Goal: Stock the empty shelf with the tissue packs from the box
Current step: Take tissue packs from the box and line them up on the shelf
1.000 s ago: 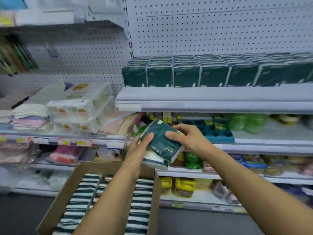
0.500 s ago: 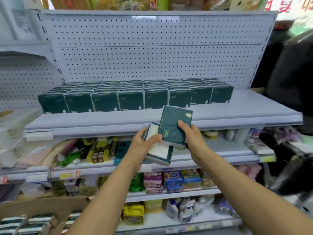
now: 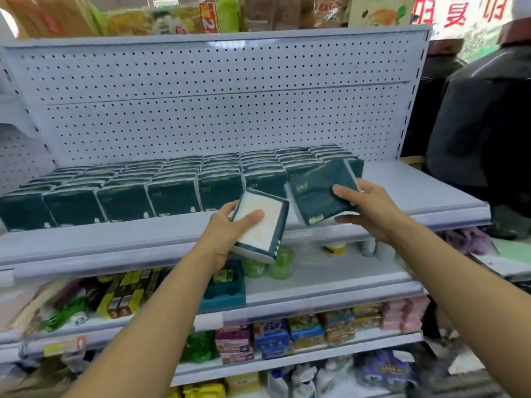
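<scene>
Each hand grips one pack: right hand (image 3: 370,208) nears the shelf (image 3: 416,193) (bare, seemingly), left hand (image 3: 227,234) waits; next, stand it beside the row (image 3: 172,185).

We have a single wide-angle head view that looks forward and slightly down from close in front of the shelf (image 3: 402,193), with both forearms reaching in from the bottom edge.
</scene>
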The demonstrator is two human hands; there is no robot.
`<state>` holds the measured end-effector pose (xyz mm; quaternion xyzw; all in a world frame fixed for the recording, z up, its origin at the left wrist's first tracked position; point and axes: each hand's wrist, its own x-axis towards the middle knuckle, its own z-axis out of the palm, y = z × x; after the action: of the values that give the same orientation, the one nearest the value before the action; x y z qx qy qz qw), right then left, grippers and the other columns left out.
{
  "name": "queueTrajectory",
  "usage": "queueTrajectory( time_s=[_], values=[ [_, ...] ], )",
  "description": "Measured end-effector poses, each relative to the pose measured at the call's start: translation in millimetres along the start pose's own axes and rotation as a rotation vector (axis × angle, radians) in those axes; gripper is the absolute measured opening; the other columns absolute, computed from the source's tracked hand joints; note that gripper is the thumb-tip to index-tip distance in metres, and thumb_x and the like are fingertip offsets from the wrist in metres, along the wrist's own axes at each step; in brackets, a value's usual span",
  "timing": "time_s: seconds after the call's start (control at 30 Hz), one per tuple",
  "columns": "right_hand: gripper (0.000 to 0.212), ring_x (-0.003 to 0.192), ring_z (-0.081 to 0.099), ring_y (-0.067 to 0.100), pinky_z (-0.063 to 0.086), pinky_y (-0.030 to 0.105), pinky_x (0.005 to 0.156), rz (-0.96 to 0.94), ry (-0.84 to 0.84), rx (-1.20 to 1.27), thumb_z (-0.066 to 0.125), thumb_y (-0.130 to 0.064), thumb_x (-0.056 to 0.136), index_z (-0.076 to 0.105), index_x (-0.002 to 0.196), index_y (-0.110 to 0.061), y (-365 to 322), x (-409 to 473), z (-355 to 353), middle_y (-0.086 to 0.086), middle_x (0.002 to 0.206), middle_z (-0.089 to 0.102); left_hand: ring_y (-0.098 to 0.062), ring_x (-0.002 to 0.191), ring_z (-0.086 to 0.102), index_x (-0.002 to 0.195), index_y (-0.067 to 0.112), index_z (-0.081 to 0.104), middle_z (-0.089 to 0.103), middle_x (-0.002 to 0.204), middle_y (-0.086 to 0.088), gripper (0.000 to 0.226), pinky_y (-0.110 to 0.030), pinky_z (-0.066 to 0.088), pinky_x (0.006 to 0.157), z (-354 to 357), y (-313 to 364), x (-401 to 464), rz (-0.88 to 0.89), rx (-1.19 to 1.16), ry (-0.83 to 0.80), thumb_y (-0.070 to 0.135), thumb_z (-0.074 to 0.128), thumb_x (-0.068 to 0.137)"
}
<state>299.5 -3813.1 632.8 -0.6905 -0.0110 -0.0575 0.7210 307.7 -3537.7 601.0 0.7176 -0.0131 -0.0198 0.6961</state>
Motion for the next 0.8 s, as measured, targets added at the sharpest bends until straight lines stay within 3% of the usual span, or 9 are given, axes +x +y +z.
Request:
queueTrajectory(
  time_s=[0.07, 0.17, 0.3, 0.37, 0.43, 0.6, 0.7, 0.8],
  values=[
    [0.018, 0.085, 0.069, 0.023, 0.06, 0.039, 0.072, -0.013, 0.142, 0.013, 0.071, -0.013, 0.087, 0.056, 0.096, -0.011, 10, 23, -10, 0.009, 0.092, 0.065, -0.024, 0.095, 0.071, 0.131, 0.023, 0.055, 0.07, 0.116, -0.003, 0.061, -0.043, 0.061, 0.076, -5, 0, 18, 0.021, -0.002, 0.035, 0.033, 0.082, 0.077],
    [0.024, 0.092, 0.068, 0.027, 0.059, 0.04, 0.079, -0.015, 0.249, -0.127, 0.075, -0.012, 0.085, 0.052, 0.092, -0.014, 31, 60, -20, 0.012, 0.099, 0.066, -0.022, 0.094, 0.071, 0.125, 0.022, 0.059, 0.072, 0.111, -0.001, 0.05, -0.043, 0.061, 0.077, -9, 2, 43, 0.043, 0.014, 0.033, 0.029, 0.08, 0.081],
    [0.02, 0.076, 0.062, 0.02, 0.05, 0.032, 0.07, -0.054, 0.264, -0.34, 0.074, -0.018, 0.086, 0.058, 0.091, -0.008, 52, 100, -20, 0.01, 0.085, 0.065, -0.023, 0.094, 0.072, 0.121, 0.022, 0.061, 0.074, 0.106, -0.003, 0.046, -0.042, 0.061, 0.076, -9, 2, 73, 0.024, 0.013, -0.013, 0.029, 0.081, 0.079],
    [0.021, 0.069, 0.062, 0.02, 0.048, 0.034, 0.069, -0.09, 0.261, -0.449, 0.072, -0.023, 0.087, 0.063, 0.091, -0.004, 58, 115, -17, 0.012, 0.08, 0.067, -0.025, 0.094, 0.072, 0.122, 0.02, 0.061, 0.074, 0.106, -0.004, 0.048, -0.044, 0.06, 0.079, -8, 2, 86, 0.024, 0.031, -0.032, 0.029, 0.081, 0.079],
    [0.019, 0.073, 0.064, 0.023, 0.05, 0.038, 0.074, -0.11, 0.253, -0.526, 0.07, -0.025, 0.089, 0.066, 0.092, -0.007, 60, 127, -15, 0.01, 0.081, 0.07, -0.025, 0.093, 0.072, 0.122, 0.018, 0.061, 0.075, 0.105, -0.004, 0.048, -0.043, 0.059, 0.081, -6, 2, 95, 0.021, 0.032, -0.043, 0.027, 0.08, 0.08],
    [0.022, 0.078, 0.062, 0.026, 0.051, 0.039, 0.075, -0.096, 0.25, -0.576, 0.069, -0.024, 0.09, 0.062, 0.096, -0.004, 66, 148, -11, 0.012, 0.086, 0.067, -0.021, 0.089, 0.072, 0.121, 0.016, 0.062, 0.075, 0.103, -0.004, 0.041, -0.031, 0.056, 0.068, -4, 0, 104, 0.001, 0.0, -0.066, 0.025, 0.076, 0.084],
    [0.025, 0.076, 0.06, 0.016, 0.048, 0.028, 0.067, -0.1, 0.257, -0.548, 0.069, -0.023, 0.09, 0.057, 0.105, -0.006, 70, 153, -11, 0.005, 0.09, 0.064, -0.021, 0.091, 0.071, 0.122, 0.017, 0.062, 0.075, 0.106, -0.005, 0.039, -0.028, 0.055, 0.066, -2, 0, 105, -0.008, -0.021, -0.067, 0.025, 0.075, 0.085],
    [0.03, 0.079, 0.06, 0.014, 0.046, 0.026, 0.07, -0.119, 0.256, -0.546, 0.07, -0.023, 0.089, 0.053, 0.109, -0.009, 74, 158, -12, 0.005, 0.097, 0.063, -0.02, 0.09, 0.071, 0.121, 0.016, 0.062, 0.075, 0.106, -0.005, 0.036, -0.027, 0.054, 0.064, 4, 0, 104, -0.025, -0.037, -0.05, 0.025, 0.072, 0.088]
  ],
)
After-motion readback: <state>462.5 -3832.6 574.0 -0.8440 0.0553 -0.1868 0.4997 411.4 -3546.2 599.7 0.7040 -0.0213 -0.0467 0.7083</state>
